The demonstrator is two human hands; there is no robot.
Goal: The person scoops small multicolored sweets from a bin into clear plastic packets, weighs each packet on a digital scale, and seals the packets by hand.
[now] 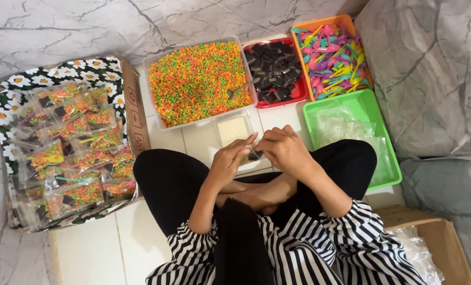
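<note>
Together above the crossed legs: left hand (229, 158) and right hand (284, 149), fingers curled, pinching a small clear packet (254, 154) (dark piece inside). Just beyond, a clear tub of coloured pellets (198, 82).

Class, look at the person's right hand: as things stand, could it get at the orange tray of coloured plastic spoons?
Probably yes. The right hand is busy with a small clear packet shared with the left hand, but nothing stands between it and the orange tray of coloured plastic spoons; only the low green tray lies between.
</note>
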